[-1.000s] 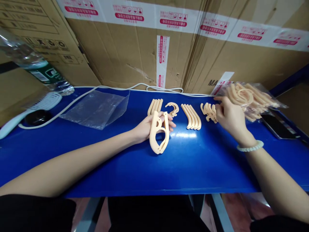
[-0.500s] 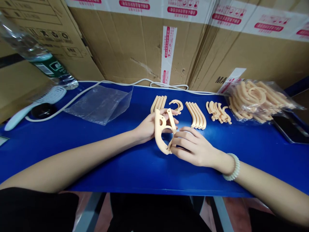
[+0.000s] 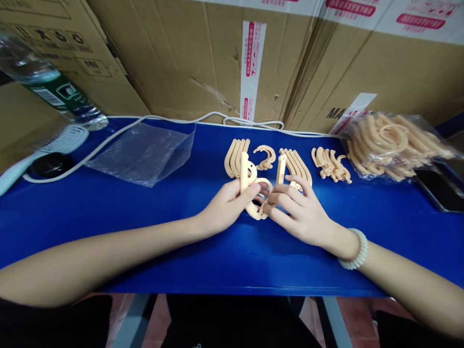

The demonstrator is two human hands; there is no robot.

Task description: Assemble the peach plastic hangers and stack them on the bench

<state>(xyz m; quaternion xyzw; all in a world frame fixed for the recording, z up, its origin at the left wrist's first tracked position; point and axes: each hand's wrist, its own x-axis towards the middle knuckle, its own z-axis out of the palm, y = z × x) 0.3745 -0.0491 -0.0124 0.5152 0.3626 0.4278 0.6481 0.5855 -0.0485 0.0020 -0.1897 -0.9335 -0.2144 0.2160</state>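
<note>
My left hand (image 3: pixel 223 208) is closed on a beige plastic folding hanger (image 3: pixel 245 169), thumb across its long curved arm. A hook-shaped curve of it loops to the right between my hands. My right hand (image 3: pixel 302 215) pinches the lower right side, with a straight beige arm (image 3: pixel 281 169) standing up from its fingers. The fingers hide where this arm joins the rest. Just behind lie a row of curved hanger arms (image 3: pixel 232 157), some hanger hooks (image 3: pixel 267 157) and a second row of arms (image 3: pixel 297 164). Further right is a group of small curved pieces (image 3: pixel 329 164).
A clear bag of beige parts (image 3: pixel 395 142) lies at the right, beside a dark phone (image 3: pixel 440 188). At the left are a flat clear bag (image 3: pixel 141 154), a hairbrush (image 3: pixel 67 140), a water bottle (image 3: pixel 61 92) and a white cable (image 3: pixel 108 145). Cardboard boxes (image 3: pixel 195 58) stand behind.
The straight arm on the right has swung away from the left arm, with my right hand moving right. My left thumb now lies across the front of the hanger. The view has shifted slightly.
</note>
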